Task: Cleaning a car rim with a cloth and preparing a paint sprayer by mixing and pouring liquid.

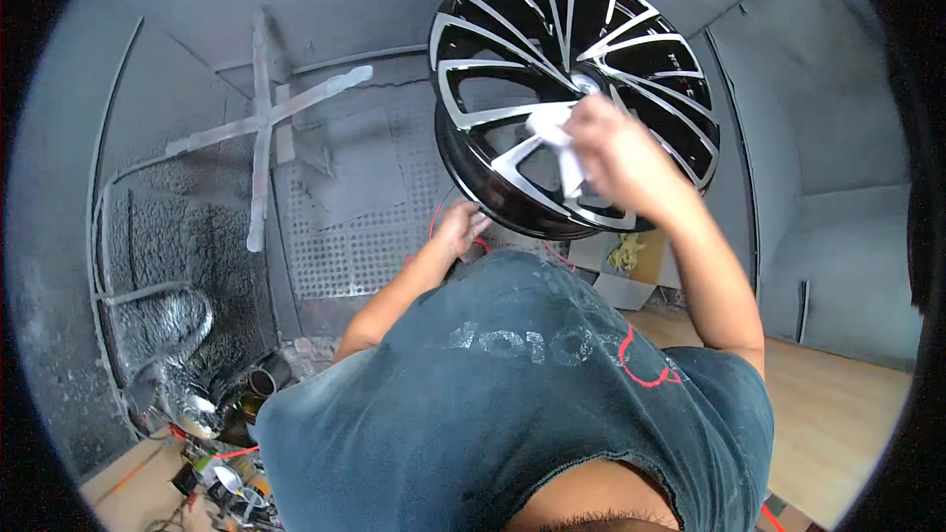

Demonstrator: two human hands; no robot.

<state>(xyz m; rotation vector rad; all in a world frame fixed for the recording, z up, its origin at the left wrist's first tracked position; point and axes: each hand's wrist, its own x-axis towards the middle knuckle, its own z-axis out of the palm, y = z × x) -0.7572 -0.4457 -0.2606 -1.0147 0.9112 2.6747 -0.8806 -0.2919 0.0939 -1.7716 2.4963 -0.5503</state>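
A large black alloy wheel (552,49) with bright silver spoke faces is held tilted in front of me, at the upper right of centre. My right hand (616,143) is closed round a white cloth (554,128), slightly blurred by motion, over the spokes just below the hub. Part of the cloth hangs down across a spoke. At the wheel's lower left edge, my left hand (459,227) grips the rim with its fingertips; part of the grip is hard to make out. Whatever bears the wheel from beneath is hidden.
To the left stands a cross-shaped stand (263,118) coated in grey. Behind it lies a perforated floor grate (345,261). Yellow crumpled material (626,251) rests beneath the wheel. Cans and tools (232,478) clutter the lower left. A wooden board (838,424) spreads at the right.
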